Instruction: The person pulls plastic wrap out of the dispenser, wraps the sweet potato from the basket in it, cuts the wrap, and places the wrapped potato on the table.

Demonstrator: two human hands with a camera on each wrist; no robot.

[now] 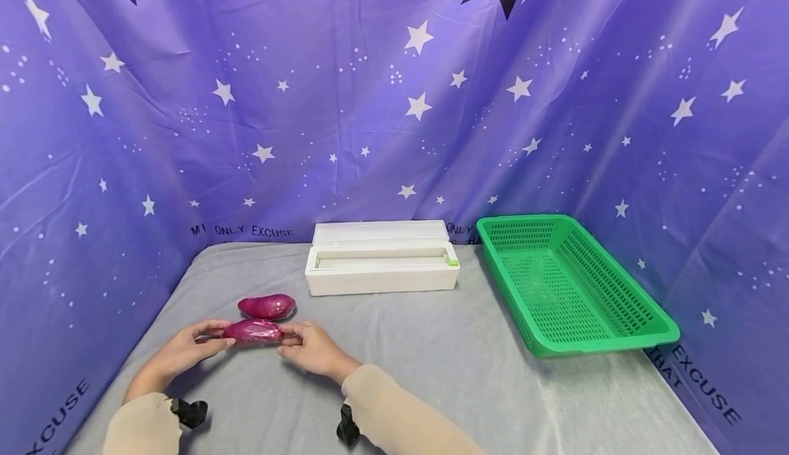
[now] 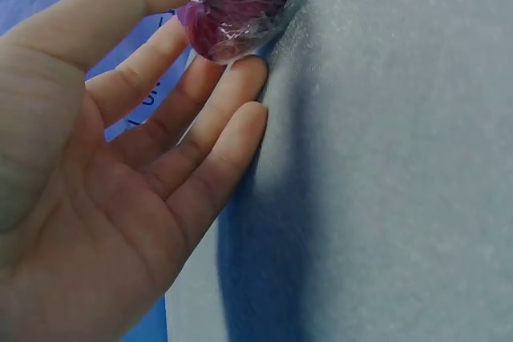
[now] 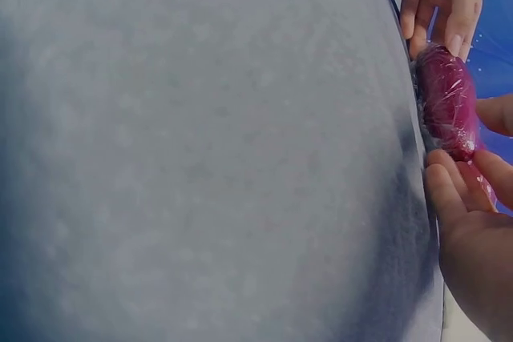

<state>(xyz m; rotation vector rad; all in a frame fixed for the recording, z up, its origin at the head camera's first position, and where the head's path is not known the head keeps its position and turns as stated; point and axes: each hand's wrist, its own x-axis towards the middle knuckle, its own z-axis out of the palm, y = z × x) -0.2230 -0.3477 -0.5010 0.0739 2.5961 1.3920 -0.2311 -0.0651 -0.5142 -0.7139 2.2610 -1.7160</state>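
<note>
A purple-red sweet potato in shiny clear cling film lies crosswise between both hands. My left hand holds its left end between thumb and fingers; in the left wrist view the film wrinkles around that end of the sweet potato. The right hand grips the opposite end, its fingertips at the tip of the sweet potato in the right wrist view. Just behind it, a second purple-red sweet potato, also glossy with film, rests on the grey cloth.
A long white cling film box stands at the back middle, its lid raised, with a small green piece at its right end. To the right sits a green perforated basket. Purple star-patterned curtains enclose the grey cloth-covered table.
</note>
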